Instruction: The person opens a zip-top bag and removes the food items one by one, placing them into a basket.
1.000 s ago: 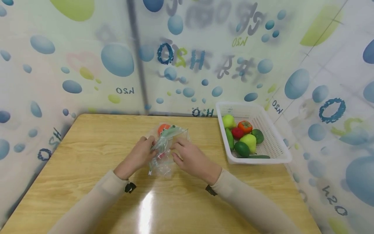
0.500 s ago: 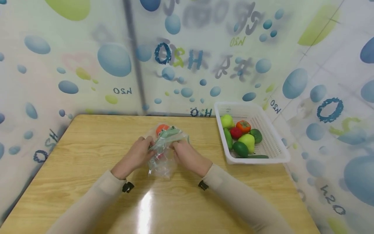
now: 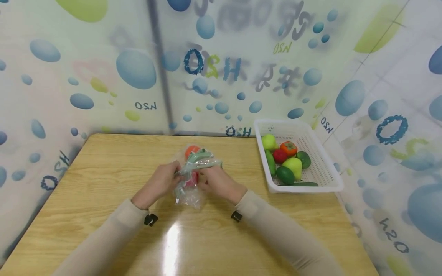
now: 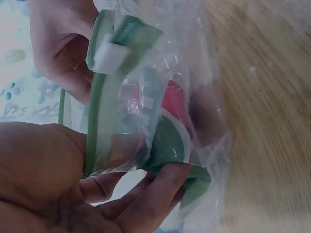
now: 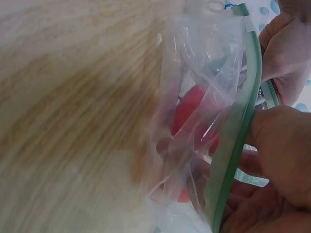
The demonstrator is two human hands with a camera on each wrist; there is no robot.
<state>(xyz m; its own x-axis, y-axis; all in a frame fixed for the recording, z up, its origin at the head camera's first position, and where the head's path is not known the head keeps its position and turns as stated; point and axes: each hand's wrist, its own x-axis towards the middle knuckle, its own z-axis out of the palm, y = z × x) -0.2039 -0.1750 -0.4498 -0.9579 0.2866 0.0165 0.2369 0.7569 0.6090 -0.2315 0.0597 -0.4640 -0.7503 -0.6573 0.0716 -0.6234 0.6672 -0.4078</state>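
A clear zip bag [image 3: 188,197] with a green closure strip is held between both hands above the table. Inside it shows a watermelon slice [image 4: 175,104] with red flesh, a white band and green rind. My left hand [image 3: 161,179] pinches the bag's left side, thumb inside the mouth and fingers outside. The right hand [image 3: 221,182] has its fingers in the bag, round the red part of the watermelon slice; the plastic blurs them in the right wrist view. Behind the bag's strip an orange round thing [image 3: 192,151] shows, partly hidden.
On the right of the wooden table [image 3: 114,161] stands a white perforated basket [image 3: 324,174]. It holds several fruits and vegetables, among them a persimmon [image 3: 288,148] and a yellow-green pear [image 3: 293,167]. A patterned wall covering [image 3: 214,115] rises behind the table.
My right hand has moved left, from the bag's edge into the bag up to the watermelon slice. More red shows now. The left hand keeps its grip.
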